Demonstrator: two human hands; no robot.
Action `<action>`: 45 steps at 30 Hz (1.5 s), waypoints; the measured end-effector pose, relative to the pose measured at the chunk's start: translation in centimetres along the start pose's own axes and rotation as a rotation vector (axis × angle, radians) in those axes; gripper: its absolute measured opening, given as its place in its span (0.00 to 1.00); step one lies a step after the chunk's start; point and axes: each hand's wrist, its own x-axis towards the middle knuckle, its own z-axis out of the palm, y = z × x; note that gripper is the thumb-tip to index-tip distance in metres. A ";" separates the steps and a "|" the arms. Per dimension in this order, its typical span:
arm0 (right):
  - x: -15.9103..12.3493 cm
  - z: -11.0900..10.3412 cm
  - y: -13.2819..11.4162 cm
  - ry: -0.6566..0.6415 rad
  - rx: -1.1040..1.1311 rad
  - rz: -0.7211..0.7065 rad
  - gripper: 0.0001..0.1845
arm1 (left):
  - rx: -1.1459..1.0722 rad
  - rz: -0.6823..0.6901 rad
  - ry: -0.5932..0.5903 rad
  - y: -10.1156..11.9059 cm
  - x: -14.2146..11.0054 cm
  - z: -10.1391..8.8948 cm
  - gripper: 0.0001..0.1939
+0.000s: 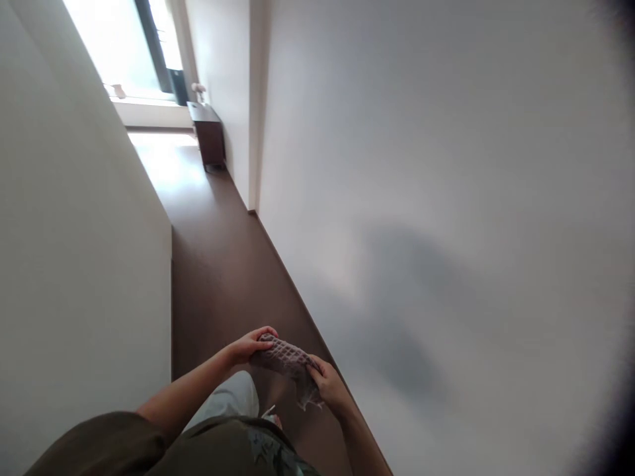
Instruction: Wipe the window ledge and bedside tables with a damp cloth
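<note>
A mauve-brown waffle-weave towel [285, 357] is twisted into a thick roll in front of my body, with a loose end hanging down at its right side. My left hand [252, 347] wraps the roll's upper left end, fingers curled over the top. My right hand [325, 385] grips the other end, and the towel's loose corner dangles beside it. Both hands are held above my light-coloured trousers [228, 400].
I stand in a narrow corridor with a brown floor [223, 264] between white walls [84, 231]. A dark wooden cabinet [208, 132] stands against the far wall, near a bright window [119, 46]. My olive sleeve [109, 439] shows at the lower left.
</note>
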 end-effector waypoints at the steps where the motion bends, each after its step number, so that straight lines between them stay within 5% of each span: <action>1: 3.2 -0.9 -0.8 -0.057 -0.068 -0.029 0.24 | -0.005 0.068 0.067 1.0 0.5 -1.1 0.25; 5: 15.4 -2.2 -3.7 -0.209 -0.288 -0.141 0.19 | 0.123 0.311 0.342 5.0 2.8 -6.2 0.21; 9: 26.7 -1.3 -6.0 -0.243 -0.326 -0.174 0.16 | 0.402 0.361 0.469 10.8 6.4 -12.4 0.18; 18: 49.3 -3.1 -14.5 -0.141 -0.406 -0.279 0.16 | 0.829 0.461 0.545 31.6 17.9 -22.2 0.11; 23: 64.4 -3.1 -17.5 -0.208 -0.449 -0.326 0.12 | 0.822 0.453 0.610 39.4 24.7 -30.4 0.05; 27: 77.6 -0.5 -22.4 -0.372 -0.525 -0.424 0.12 | 0.821 0.365 0.733 45.3 27.2 -37.6 0.05; 33: 95.6 5.9 -32.6 -0.599 -0.624 -0.612 0.10 | 0.652 0.430 0.999 54.1 28.5 -48.1 0.07; 38: 109.0 11.6 -36.5 -0.610 -0.710 -0.671 0.09 | 0.575 0.481 1.172 61.0 32.3 -59.2 0.03; 45: 127.1 16.3 -42.9 -0.507 -0.629 -0.518 0.13 | 0.691 0.533 1.051 78.9 38.0 -75.5 0.05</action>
